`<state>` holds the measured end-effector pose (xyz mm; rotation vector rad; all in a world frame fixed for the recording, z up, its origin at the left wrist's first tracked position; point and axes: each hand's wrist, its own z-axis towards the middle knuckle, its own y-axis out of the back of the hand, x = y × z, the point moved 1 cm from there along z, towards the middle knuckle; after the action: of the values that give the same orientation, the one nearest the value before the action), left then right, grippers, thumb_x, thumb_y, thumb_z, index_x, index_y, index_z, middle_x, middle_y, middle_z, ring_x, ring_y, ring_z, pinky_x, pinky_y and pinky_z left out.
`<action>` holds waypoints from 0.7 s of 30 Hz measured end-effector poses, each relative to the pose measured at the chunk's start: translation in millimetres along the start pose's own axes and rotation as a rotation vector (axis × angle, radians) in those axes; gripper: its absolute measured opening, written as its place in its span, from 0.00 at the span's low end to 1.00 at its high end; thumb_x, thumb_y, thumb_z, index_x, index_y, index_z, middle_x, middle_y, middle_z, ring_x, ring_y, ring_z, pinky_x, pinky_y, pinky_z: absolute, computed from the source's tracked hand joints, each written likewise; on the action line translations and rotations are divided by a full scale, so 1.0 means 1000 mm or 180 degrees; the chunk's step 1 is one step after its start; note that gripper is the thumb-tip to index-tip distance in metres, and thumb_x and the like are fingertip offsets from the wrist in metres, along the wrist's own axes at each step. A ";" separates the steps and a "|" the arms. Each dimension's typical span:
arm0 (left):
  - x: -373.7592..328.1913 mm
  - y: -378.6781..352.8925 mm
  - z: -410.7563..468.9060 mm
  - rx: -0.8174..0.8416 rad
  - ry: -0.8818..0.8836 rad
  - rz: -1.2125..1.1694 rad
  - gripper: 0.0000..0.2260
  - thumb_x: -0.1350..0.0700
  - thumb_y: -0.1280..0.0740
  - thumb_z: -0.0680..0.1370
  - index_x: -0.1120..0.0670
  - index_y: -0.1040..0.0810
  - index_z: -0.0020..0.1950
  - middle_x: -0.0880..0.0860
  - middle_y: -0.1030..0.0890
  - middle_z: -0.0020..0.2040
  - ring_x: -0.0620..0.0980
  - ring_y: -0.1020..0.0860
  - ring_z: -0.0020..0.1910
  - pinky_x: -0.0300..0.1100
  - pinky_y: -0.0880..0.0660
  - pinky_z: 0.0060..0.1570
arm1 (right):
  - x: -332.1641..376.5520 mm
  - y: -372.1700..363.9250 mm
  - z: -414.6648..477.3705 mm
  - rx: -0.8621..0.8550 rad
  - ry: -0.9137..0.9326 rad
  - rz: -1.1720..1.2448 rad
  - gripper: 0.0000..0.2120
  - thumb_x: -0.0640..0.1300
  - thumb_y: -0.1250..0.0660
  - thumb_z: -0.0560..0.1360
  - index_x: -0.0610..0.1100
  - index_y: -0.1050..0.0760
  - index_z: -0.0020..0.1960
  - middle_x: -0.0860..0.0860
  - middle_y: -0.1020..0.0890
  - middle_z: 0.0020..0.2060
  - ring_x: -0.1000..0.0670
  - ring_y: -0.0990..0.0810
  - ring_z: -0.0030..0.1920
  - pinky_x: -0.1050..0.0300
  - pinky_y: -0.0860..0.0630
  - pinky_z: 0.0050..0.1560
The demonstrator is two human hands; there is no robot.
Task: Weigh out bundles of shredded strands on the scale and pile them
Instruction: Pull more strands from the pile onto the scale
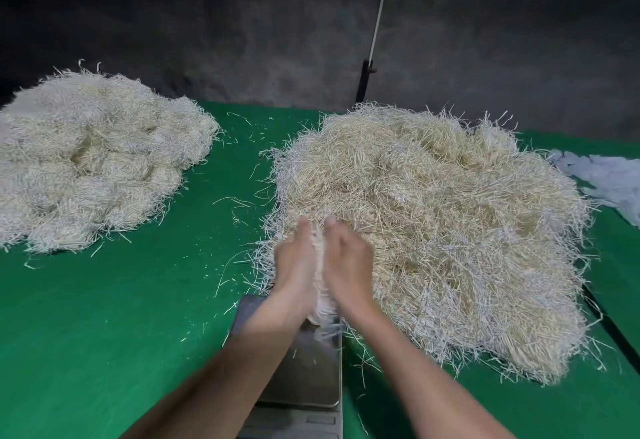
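Note:
A bundle of pale shredded strands (320, 296) is pressed between my left hand (294, 258) and my right hand (348, 260), held above the far edge of the scale. Both hands are blurred, with palms facing each other and fingers along the bundle. The steel scale (304, 369) lies under my forearms with a few loose strands on its pan. A large loose heap of strands (433, 230) spreads to the right of my hands. At the far left lies a pile of rounded bundles (93, 161).
A green cloth (121, 317) covers the table, dotted with stray strands. Pale plastic bags (609, 178) lie at the right edge. A black clamp with a white rod (367, 81) stands behind the table against a dark wall.

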<state>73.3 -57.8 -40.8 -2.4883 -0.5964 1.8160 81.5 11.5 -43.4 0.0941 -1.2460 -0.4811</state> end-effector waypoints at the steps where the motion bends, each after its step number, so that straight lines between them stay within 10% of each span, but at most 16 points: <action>1: 0.003 -0.003 -0.003 0.0149 0.0052 0.0046 0.14 0.45 0.41 0.81 0.53 0.23 0.48 0.50 0.23 0.37 0.49 0.20 0.38 0.39 0.23 0.36 | 0.002 0.004 0.008 -0.0132 -0.0028 0.0129 0.21 0.46 0.44 0.81 0.47 0.35 0.29 0.53 0.34 0.24 0.52 0.37 0.25 0.57 0.38 0.29; 3: -0.002 -0.005 -0.002 0.0184 0.0028 0.0092 0.09 0.46 0.39 0.80 0.49 0.24 0.52 0.48 0.22 0.43 0.48 0.19 0.46 0.44 0.22 0.47 | 0.005 0.001 0.005 -0.0370 0.0084 0.0032 0.22 0.49 0.48 0.81 0.46 0.37 0.28 0.54 0.35 0.23 0.54 0.38 0.24 0.57 0.39 0.26; 7: -0.009 -0.002 0.003 0.0000 -0.0115 0.0110 0.12 0.50 0.38 0.81 0.54 0.25 0.41 0.48 0.27 0.29 0.41 0.26 0.24 0.35 0.29 0.23 | 0.002 -0.012 -0.018 -0.0113 0.0330 -0.0236 0.22 0.52 0.51 0.77 0.40 0.31 0.32 0.57 0.35 0.24 0.49 0.35 0.26 0.53 0.35 0.28; 11: 0.002 -0.005 -0.007 0.0290 0.0074 0.0531 0.20 0.44 0.41 0.80 0.55 0.29 0.67 0.50 0.22 0.58 0.49 0.24 0.58 0.42 0.31 0.58 | -0.011 0.010 0.005 -0.0265 -0.0109 0.0040 0.21 0.44 0.46 0.82 0.48 0.38 0.30 0.54 0.36 0.24 0.56 0.40 0.26 0.60 0.41 0.29; 14: -0.007 0.001 0.003 0.0343 -0.0771 0.1164 0.23 0.41 0.42 0.79 0.57 0.27 0.63 0.46 0.23 0.55 0.37 0.26 0.53 0.31 0.30 0.50 | -0.009 0.016 0.010 0.0262 -0.0259 0.0284 0.12 0.56 0.47 0.80 0.51 0.30 0.48 0.57 0.25 0.43 0.61 0.28 0.41 0.61 0.30 0.45; 16: -0.012 0.000 0.007 0.0351 -0.1061 0.1365 0.19 0.39 0.43 0.77 0.53 0.29 0.56 0.45 0.25 0.50 0.33 0.28 0.48 0.28 0.33 0.39 | -0.004 0.015 0.015 0.0988 -0.0600 0.0647 0.28 0.67 0.51 0.75 0.52 0.33 0.66 0.58 0.28 0.63 0.60 0.29 0.60 0.54 0.31 0.63; 21: -0.018 0.004 0.007 0.0063 -0.1099 0.0878 0.24 0.40 0.52 0.81 0.54 0.36 0.69 0.49 0.30 0.62 0.42 0.30 0.56 0.41 0.34 0.57 | -0.005 0.016 0.016 0.0910 -0.1084 0.0517 0.26 0.66 0.43 0.74 0.53 0.31 0.66 0.48 0.27 0.65 0.59 0.24 0.54 0.57 0.31 0.58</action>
<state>63.0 -69.1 -27.4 -2.3565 -0.2409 2.3634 70.4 31.2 -37.1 0.1561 -1.6383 -0.1782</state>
